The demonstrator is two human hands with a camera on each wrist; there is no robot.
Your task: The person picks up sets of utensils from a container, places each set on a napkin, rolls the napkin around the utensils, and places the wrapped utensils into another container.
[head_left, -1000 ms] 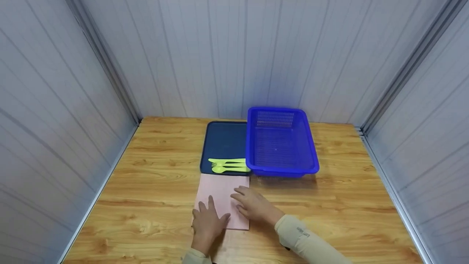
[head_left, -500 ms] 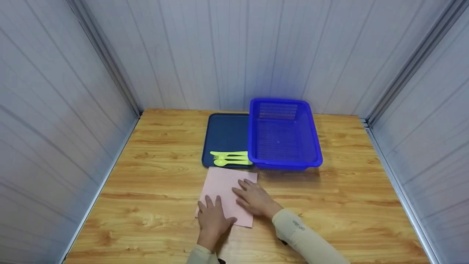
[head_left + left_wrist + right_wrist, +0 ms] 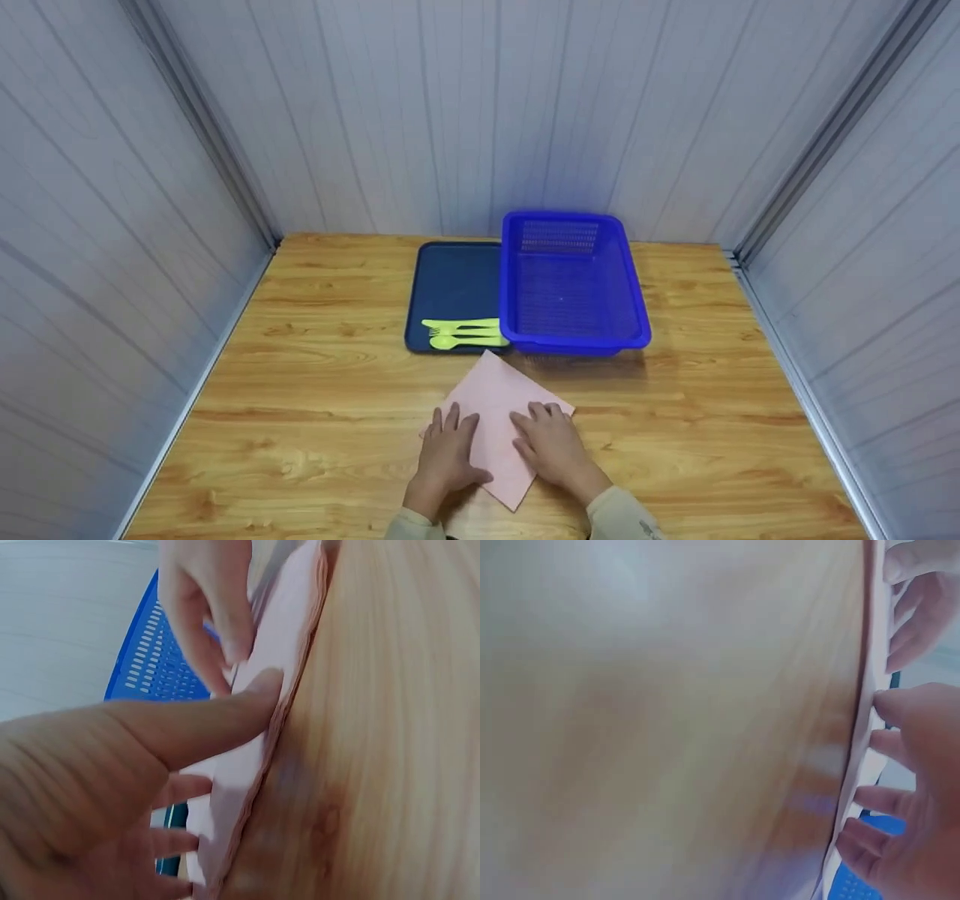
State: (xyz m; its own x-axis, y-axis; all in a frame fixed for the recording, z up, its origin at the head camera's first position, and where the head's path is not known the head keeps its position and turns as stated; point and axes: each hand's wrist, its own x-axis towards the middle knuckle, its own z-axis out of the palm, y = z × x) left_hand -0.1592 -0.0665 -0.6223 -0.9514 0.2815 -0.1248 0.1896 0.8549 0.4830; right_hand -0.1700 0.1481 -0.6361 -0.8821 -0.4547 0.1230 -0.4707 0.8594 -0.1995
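Observation:
A pink napkin (image 3: 495, 405), square and in several thin layers, lies turned cornerwise on the wooden table. Its far corner points at the dark blue tray (image 3: 454, 281). My left hand (image 3: 448, 454) rests on its left side with fingers extended; in the left wrist view the thumb (image 3: 225, 716) lies over the layered edge. On the opposite side my right hand (image 3: 553, 444) touches the napkin with slightly bent fingers. From the right wrist view, the fingertips (image 3: 866, 796) of that hand meet the napkin's edge.
A blue plastic basket (image 3: 641, 304) stands at the back, overlapping the tray's right side. On the tray's near part lie a yellow-green knife (image 3: 442, 323), fork (image 3: 450, 332) and spoon (image 3: 444, 342), their right ends hidden by the basket. Pale panels (image 3: 360, 112) enclose the table.
The napkin has turned clockwise from lying square against the tray to a diamond position, and shifted nearer and to the right. Both hands moved with it, staying on its sides.

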